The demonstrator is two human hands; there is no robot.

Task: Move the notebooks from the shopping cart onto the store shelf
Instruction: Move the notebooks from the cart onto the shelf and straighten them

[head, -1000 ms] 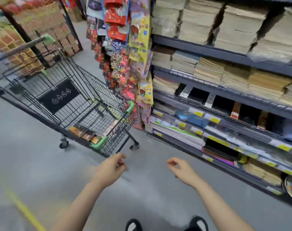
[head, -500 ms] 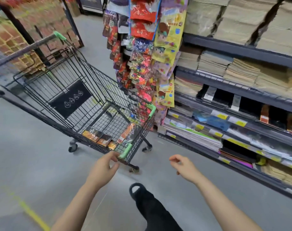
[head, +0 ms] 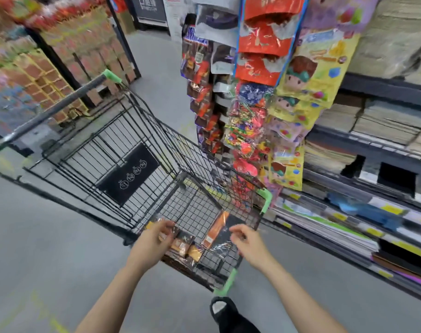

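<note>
Plastic-wrapped notebooks lie in the near end of the black wire shopping cart (head: 147,116): a black and orange one (head: 216,233) and smaller brown ones (head: 185,247) beside it. My left hand (head: 153,240) reaches over the cart's near edge, fingertips at the wrap of the brown notebooks; blur hides whether it pinches them. Just right of the black and orange notebook, my right hand (head: 249,243) hovers loosely curled and holds nothing. The store shelf (head: 363,233) runs along the right, with stacked notebooks and paper on its levels.
Hanging packs of toys and sweets (head: 243,121) fill a rack between the cart and the shelf. My black shoe (head: 220,308) stands at the cart's near green corner. Stacked boxed goods (head: 51,75) line the far left. Grey floor (head: 48,248) lies to the left.
I have stepped up to the cart. Both hands moved forward from above the floor to over the cart's near end, and the left now reaches the brown notebooks.
</note>
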